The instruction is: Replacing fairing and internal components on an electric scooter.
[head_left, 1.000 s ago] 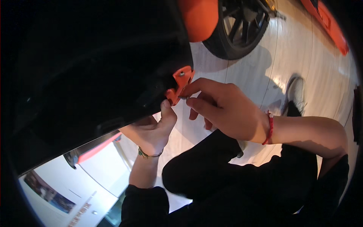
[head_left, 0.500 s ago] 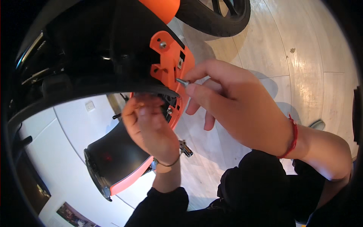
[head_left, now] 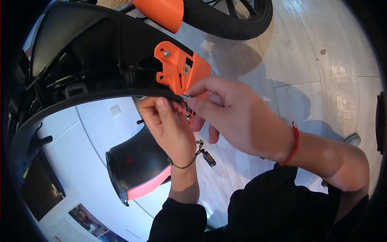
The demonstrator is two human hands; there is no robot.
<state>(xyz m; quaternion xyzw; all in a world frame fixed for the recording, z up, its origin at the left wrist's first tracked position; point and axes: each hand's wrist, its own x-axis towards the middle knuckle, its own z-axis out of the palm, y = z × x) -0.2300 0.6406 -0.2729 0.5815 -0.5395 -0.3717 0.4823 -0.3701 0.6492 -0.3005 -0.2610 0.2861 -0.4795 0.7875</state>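
Between the thumb and forefinger of my right hand (head_left: 242, 109) is a small silver bolt (head_left: 184, 97), its end at the inner edge of an orange bracket (head_left: 177, 68). The bracket is attached to a large black curved panel (head_left: 96, 48). One bolt head (head_left: 167, 53) sits in its upper part, and a metal clip (head_left: 186, 69) is fitted in a slot. My left hand (head_left: 169, 129) is closed at the lower rim of the panel, thumb up against it. Its other fingers curl under the rim and are partly hidden, just left of the bolt.
A black tyre (head_left: 229, 24) and an orange cover (head_left: 161, 12) stand beyond the panel. Below it is a black curved part (head_left: 135, 161) with a pinkish-orange strip. White cabinet fronts (head_left: 92, 133) lie on the left, and pale floor planks (head_left: 298, 60) on the right.
The bolt in my right hand has come down and left toward the panel rim. My left fingers, blurred before, now rest steady at the rim. The view has shifted somewhat.
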